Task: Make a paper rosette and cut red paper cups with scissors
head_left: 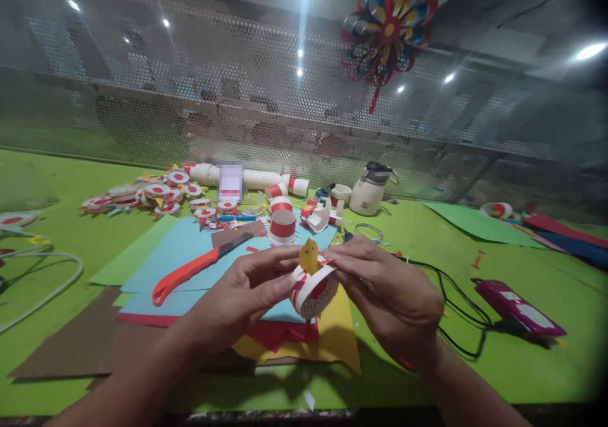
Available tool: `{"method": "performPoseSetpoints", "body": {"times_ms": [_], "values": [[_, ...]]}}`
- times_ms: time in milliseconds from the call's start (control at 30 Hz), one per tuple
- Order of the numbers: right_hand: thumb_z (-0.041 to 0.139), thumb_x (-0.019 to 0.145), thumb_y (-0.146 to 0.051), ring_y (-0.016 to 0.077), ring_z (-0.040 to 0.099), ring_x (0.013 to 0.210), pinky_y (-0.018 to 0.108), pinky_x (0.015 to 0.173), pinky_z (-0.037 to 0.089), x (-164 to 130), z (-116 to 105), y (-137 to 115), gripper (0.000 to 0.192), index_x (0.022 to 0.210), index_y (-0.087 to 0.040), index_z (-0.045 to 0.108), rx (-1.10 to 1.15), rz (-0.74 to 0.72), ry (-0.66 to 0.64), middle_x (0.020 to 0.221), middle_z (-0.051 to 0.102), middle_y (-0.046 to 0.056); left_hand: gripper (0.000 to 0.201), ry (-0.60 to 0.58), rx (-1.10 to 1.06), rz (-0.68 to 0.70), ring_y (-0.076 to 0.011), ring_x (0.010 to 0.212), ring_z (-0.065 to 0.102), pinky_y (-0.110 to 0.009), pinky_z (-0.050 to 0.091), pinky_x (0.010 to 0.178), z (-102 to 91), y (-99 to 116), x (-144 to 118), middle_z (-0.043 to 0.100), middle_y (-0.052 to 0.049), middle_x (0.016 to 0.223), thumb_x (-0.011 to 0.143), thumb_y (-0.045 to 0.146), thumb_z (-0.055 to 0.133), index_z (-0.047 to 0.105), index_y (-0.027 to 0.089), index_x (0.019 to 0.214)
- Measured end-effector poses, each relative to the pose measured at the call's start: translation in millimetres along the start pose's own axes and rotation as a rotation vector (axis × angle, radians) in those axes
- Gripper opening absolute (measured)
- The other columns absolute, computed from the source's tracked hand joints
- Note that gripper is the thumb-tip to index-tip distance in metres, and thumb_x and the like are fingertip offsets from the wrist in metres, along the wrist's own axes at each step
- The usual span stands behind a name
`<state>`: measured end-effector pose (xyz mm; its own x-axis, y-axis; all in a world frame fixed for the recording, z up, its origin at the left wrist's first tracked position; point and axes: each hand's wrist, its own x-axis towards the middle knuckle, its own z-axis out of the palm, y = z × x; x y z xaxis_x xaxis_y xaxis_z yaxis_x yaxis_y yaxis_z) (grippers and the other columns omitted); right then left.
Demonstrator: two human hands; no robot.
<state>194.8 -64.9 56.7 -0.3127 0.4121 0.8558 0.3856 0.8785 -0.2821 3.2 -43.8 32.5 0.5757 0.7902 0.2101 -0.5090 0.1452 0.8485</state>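
Note:
Both my hands hold a cut paper cup, white with red stripes, just above the coloured paper sheets. My left hand pinches its left rim with thumb and fingers. My right hand grips its right side. A small yellow paper piece sticks up from the cup's rim between my fingertips. An orange-handled knife lies on the blue paper sheet to the left of my hands.
Red-and-white paper cups and several flat cup rosettes lie at the back of the green table. A white kettle stands behind. A purple glue gun with a black cord lies right. A paper pinwheel hangs on the mesh wall.

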Motion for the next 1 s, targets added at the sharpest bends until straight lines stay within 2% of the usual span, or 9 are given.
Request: {"method": "performPoseSetpoints", "body": {"times_ms": [100, 300, 500, 700, 833, 1000], "values": [[0.06, 0.078, -0.001, 0.0191, 0.066, 0.083, 0.035, 0.075, 0.054, -1.7, 0.7, -4.3, 0.024, 0.096, -0.015, 0.067, -0.093, -0.027, 0.026, 0.088, 0.071, 0.009, 0.031, -0.027, 0.005, -0.015, -0.0232, 0.103, 0.061, -0.032, 0.046, 0.088, -2.1, -1.5, -0.6, 0.069, -0.007, 0.108, 0.075, 0.022, 0.07, 0.069, 0.025, 0.105], [0.061, 0.074, 0.004, 0.0191, 0.065, 0.081, 0.037, 0.073, 0.055, -7.6, 1.9, -8.5, 0.031, 0.098, -0.015, 0.064, -0.204, -0.139, 0.119, 0.088, 0.069, 0.009, 0.032, -0.086, 0.007, 0.021, -0.0211, 0.101, 0.062, -0.028, 0.047, 0.085, -1.0, -2.3, -1.0, 0.071, -0.006, 0.105, 0.077, 0.02, 0.067, 0.068, 0.027, 0.108], [0.06, 0.075, 0.005, 0.0183, 0.065, 0.078, 0.037, 0.07, 0.056, -7.9, 0.1, -13.0, 0.029, 0.1, -0.01, 0.061, -0.348, -0.257, 0.067, 0.087, 0.069, 0.012, 0.027, -0.119, 0.039, -0.002, -0.0211, 0.101, 0.062, -0.025, 0.047, 0.082, -1.5, -2.2, -4.3, 0.07, -0.007, 0.104, 0.077, 0.021, 0.067, 0.07, 0.023, 0.104], [0.061, 0.074, 0.004, 0.0189, 0.066, 0.077, 0.037, 0.071, 0.057, -9.0, -2.3, -15.5, 0.03, 0.101, -0.009, 0.06, -0.377, -0.268, 0.026, 0.087, 0.07, 0.014, 0.03, -0.053, 0.065, -0.041, -0.0246, 0.1, 0.062, -0.032, 0.047, 0.085, -4.7, -2.8, -7.2, 0.07, -0.008, 0.105, 0.075, 0.023, 0.068, 0.07, 0.023, 0.105], [0.06, 0.076, 0.002, 0.019, 0.066, 0.078, 0.038, 0.07, 0.057, -9.0, -2.5, -16.2, 0.034, 0.106, -0.014, 0.058, -0.392, -0.24, 0.013, 0.087, 0.071, 0.011, 0.036, -0.033, 0.074, -0.057, -0.0279, 0.102, 0.061, -0.038, 0.045, 0.088, -3.6, -2.3, -6.3, 0.069, -0.01, 0.107, 0.07, 0.028, 0.073, 0.07, 0.022, 0.106], [0.061, 0.076, 0.001, 0.0196, 0.067, 0.078, 0.039, 0.069, 0.057, -9.4, -2.1, -15.8, 0.033, 0.105, -0.015, 0.058, -0.406, -0.243, 0.026, 0.088, 0.071, 0.011, 0.038, 0.007, 0.091, -0.047, -0.0277, 0.097, 0.062, -0.038, 0.046, 0.086, -3.3, -4.1, -5.4, 0.069, -0.012, 0.105, 0.068, 0.03, 0.075, 0.07, 0.019, 0.104]]}}
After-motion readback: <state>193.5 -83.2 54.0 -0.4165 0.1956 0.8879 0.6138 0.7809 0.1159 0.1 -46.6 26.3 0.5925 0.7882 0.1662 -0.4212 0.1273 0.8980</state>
